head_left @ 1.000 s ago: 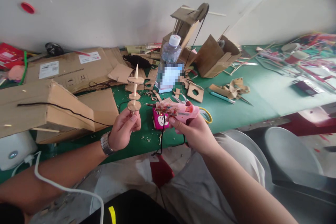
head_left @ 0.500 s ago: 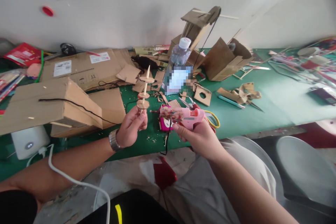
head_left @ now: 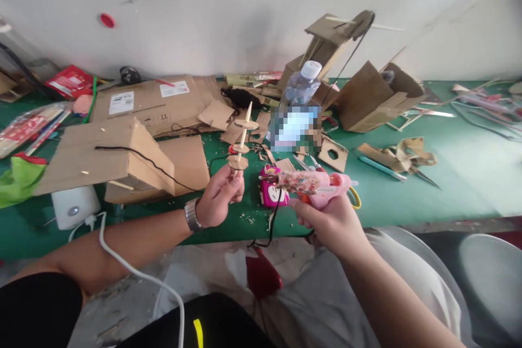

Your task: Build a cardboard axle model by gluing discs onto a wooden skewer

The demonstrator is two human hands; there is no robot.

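Observation:
My left hand [head_left: 222, 196] is closed round the lower end of a pointed wooden stick [head_left: 243, 138], held nearly upright. Several small cardboard discs [head_left: 237, 162] are threaded on it, spaced apart. In my right hand [head_left: 332, 220] is a pink hot glue gun [head_left: 322, 184], its barrel crusted with stuck bits. The nozzle points left toward the stick, with a gap between them. Below and behind the nozzle, a magenta case with a white face print [head_left: 272, 194] lies on the table. A black cord [head_left: 275, 223] hangs down in front of it.
A cardboard box form with black string [head_left: 134, 147] stands left of my left hand, by a white device [head_left: 75, 207] with a cable. Behind are a plastic bottle [head_left: 302, 84], scissors [head_left: 304, 163], cardboard scraps and an open cardboard box [head_left: 367, 98]. A blue pen [head_left: 381, 167] lies right.
The view has swung left, so the scene sits further right. The glue gun has turned slightly, and its nozzle is a little farther from the stick. Both hands keep their holds.

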